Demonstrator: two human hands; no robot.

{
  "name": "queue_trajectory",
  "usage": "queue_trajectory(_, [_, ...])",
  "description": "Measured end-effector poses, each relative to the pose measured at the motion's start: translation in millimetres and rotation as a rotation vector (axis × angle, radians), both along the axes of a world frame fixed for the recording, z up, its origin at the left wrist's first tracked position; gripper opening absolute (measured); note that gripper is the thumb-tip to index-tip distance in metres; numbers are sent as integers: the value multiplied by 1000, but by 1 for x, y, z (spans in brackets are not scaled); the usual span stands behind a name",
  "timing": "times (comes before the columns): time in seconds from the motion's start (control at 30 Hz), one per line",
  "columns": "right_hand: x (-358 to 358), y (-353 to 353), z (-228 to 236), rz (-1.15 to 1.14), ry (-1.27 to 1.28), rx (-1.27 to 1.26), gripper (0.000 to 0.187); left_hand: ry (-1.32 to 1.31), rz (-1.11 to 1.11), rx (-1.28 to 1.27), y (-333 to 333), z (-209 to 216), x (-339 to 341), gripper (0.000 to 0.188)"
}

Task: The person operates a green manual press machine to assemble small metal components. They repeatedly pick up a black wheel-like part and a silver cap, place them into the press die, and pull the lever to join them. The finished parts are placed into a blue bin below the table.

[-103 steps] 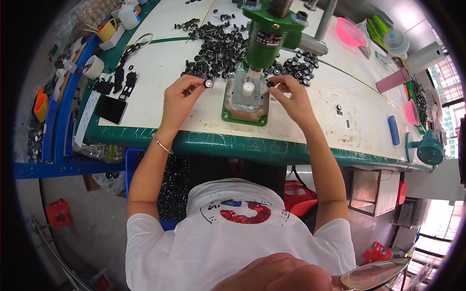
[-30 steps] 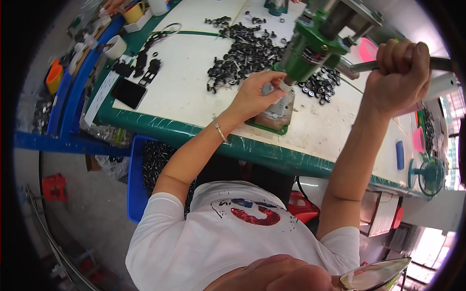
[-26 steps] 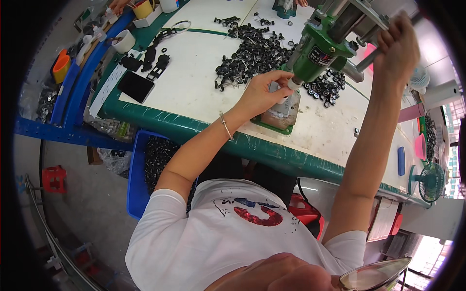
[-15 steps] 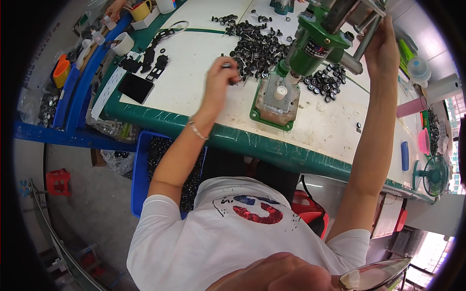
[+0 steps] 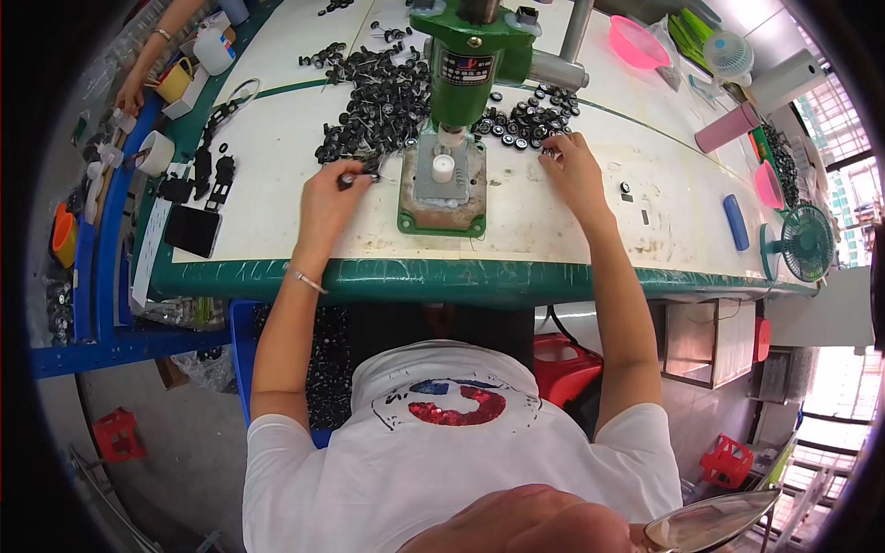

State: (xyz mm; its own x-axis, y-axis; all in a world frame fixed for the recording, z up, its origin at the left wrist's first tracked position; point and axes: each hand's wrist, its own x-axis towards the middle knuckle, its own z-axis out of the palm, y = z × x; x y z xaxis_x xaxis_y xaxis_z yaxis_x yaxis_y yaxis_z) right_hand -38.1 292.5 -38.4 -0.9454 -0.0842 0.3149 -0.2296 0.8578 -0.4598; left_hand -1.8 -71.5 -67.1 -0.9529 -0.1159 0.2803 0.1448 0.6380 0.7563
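Down from the lever (image 5: 579,28), our right hand (image 5: 576,177) has come to the pile of wheels (image 5: 525,124) at right; whether it grips one, we cannot tell. Our left hand (image 5: 328,195) pinches a black wheel (image 5: 345,182) near the axle heap (image 5: 378,97). Between our hands stands the green press (image 5: 461,88); far left, a co-worker's hand (image 5: 131,95) nears a yellow mug (image 5: 173,83).

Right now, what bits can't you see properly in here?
Head view:
Black piece: partly covered by the left hand.
Right hand: whether it grips anything is too small to tell.
Green press: top cut off by the upper edge.
Blue bin: partly hidden by the left forearm.
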Motion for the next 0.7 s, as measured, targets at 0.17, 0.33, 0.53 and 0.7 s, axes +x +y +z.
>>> queue_trajectory(0.17, [6,3,-12,20,71,-39,17,-81,-50,180,11,11,-11,19])
queue_trajectory(0.33, [17,-2,-8,57,58,-117,16,-169,-17,365,-3,10,-4,14])
queue_trajectory(0.53, [27,-52,17,269,37,-486,21,0,-119,52,19,12,18,18])
queue_trajectory(0.7, [38,-91,35,456,3,-534,24,-30,-186,31,27,11,4,15])
